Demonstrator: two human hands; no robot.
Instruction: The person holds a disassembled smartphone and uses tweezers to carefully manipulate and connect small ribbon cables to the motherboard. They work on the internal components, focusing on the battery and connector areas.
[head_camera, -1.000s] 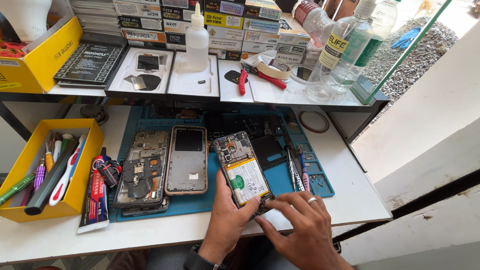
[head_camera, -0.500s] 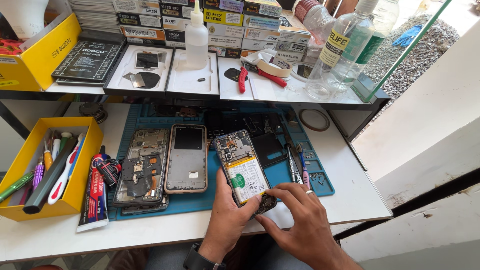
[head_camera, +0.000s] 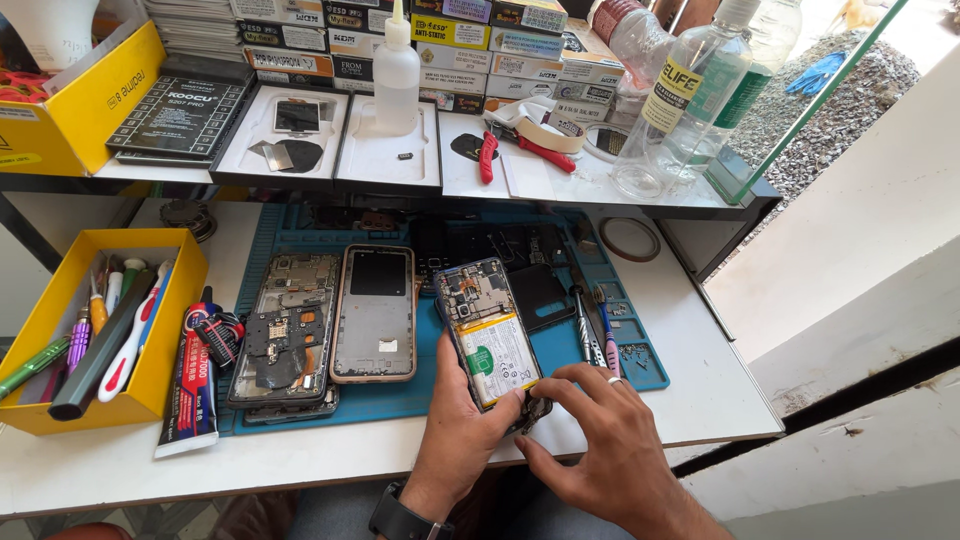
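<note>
The left hand is gripping the lower end of an opened phone, its fingers wrapping the left edge and underside so the phone is tilting up off the blue mat. The phone's back is off, and a white and green battery is showing below a dark circuit board. The right hand is resting at the phone's bottom corner, its fingers spreading and curling, with the fingertips touching the lower right edge; whether they are pinching anything small there cannot be told. A ring is sitting on one finger.

Just left of the phone, a phone frame is lying flat on the mat, and beside that a second stripped phone is lying with its boards exposed. Two screwdrivers are lying on the mat to the right of the held phone. At the left end of the counter, a yellow box is holding brushes and tools, and a tube of glue is lying next to it. On the shelf above, a white squeeze bottle is standing in a white tray, with red cutters near it.
</note>
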